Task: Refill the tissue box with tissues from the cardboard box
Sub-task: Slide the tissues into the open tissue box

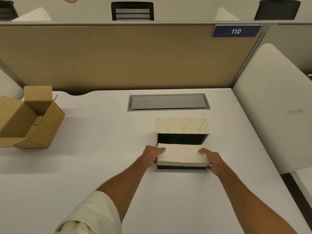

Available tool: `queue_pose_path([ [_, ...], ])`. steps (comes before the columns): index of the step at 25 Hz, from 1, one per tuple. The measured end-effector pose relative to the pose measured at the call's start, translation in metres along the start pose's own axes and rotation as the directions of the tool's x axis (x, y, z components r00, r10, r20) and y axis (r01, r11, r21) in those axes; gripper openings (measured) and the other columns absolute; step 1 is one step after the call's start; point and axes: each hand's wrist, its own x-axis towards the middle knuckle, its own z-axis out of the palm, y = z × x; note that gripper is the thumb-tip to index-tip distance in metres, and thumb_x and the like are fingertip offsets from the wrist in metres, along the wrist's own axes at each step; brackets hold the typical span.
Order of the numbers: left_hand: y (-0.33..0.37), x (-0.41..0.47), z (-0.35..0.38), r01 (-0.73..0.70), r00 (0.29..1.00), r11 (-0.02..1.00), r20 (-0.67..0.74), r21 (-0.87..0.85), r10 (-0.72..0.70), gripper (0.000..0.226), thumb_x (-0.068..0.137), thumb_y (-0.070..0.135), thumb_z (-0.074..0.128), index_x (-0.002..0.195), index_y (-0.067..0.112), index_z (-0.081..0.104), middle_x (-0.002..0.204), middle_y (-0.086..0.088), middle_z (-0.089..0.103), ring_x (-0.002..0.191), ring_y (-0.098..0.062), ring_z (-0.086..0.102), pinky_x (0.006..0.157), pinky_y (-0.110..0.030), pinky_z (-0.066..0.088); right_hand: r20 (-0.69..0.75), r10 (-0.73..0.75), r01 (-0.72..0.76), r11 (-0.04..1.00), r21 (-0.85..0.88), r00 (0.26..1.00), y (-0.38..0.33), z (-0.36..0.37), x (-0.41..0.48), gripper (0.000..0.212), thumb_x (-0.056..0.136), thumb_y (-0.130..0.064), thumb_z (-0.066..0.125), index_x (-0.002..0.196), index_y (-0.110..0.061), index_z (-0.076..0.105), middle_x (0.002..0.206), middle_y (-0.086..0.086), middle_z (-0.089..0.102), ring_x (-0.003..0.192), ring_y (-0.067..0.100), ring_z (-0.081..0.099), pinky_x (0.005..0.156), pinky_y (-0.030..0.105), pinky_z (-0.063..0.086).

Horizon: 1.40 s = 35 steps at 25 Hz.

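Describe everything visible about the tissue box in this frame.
The tissue box sits on the white desk, right of centre, just before the grey hatch. Its cream leaf-patterned lid stands open, showing a dark interior. A white tissue stack rests partly in the opening, gripped at its ends by the left hand and right hand.

A white bench (101, 166) fills the lower view, with a grey metal cable hatch (168, 102) set flush in it near the far edge. Behind it stands a tan fabric partition (118, 56) with a grey top rail, carrying a dark blue plate marked 110 (236, 31); a white side panel (270, 107) closes the right. Beyond the partition, two black office chairs (132, 10) face a pale wall (185, 7).
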Motion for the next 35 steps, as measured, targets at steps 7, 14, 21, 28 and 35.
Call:
queue_pose_path([
  [7,0.0,0.002,0.0,0.002,1.0,0.999,-0.005,0.032,-0.002,0.059,0.078,0.019,0.079,0.126,-0.002,0.051,0.125,-0.019,0.06,0.112,-0.034,0.059,0.088,-0.043,0.055,-0.033,-0.031,0.03,0.999,-0.024,0.999,-0.001,0.001,0.001,0.048,0.077,-0.023,0.075,0.108,-0.01,0.042,0.113,0.011,0.047,0.103,0.029,0.045,0.097,0.044,0.045],
  [14,-0.001,0.007,-0.002,-0.005,0.999,0.996,-0.046,0.091,0.009,0.06,0.076,0.023,0.08,0.123,-0.003,0.053,0.122,-0.018,0.062,0.111,-0.032,0.061,0.096,-0.042,0.052,-0.049,-0.041,0.039,0.998,-0.04,0.998,0.001,0.002,0.004,0.043,0.075,-0.025,0.075,0.103,-0.009,0.047,0.103,0.01,0.05,0.096,0.026,0.046,0.097,0.044,0.046],
  [21,0.012,0.004,0.009,0.034,0.997,0.971,-0.082,0.237,-0.015,0.052,0.082,0.025,0.072,0.122,-0.002,0.051,0.117,-0.019,0.062,0.098,-0.03,0.062,0.076,-0.034,0.048,-0.135,-0.135,0.095,0.959,-0.266,0.982,-0.012,0.008,0.0,0.065,0.08,-0.061,0.061,0.11,-0.005,0.047,0.098,0.011,0.049,0.081,0.023,0.047,0.079,0.037,0.044],
  [28,0.017,0.001,0.01,0.063,0.996,0.967,-0.079,0.245,-0.045,0.056,0.084,0.024,0.069,0.127,0.0,0.044,0.126,-0.02,0.056,0.112,-0.035,0.057,0.09,-0.043,0.049,-0.108,-0.101,0.071,0.966,-0.248,0.989,-0.019,0.004,0.0,0.084,0.086,-0.067,0.043,0.139,-0.001,0.038,0.135,0.019,0.049,0.116,0.033,0.05,0.1,0.045,0.043],
  [35,0.015,0.002,0.011,0.054,0.997,0.979,-0.06,0.199,-0.043,0.05,0.086,0.018,0.067,0.127,0.001,0.043,0.122,-0.018,0.056,0.106,-0.029,0.057,0.086,-0.039,0.049,-0.107,-0.118,0.084,0.958,-0.276,0.987,-0.021,0.006,-0.002,0.081,0.087,-0.064,0.044,0.137,-0.001,0.04,0.135,0.02,0.049,0.106,0.03,0.049,0.094,0.041,0.045],
])
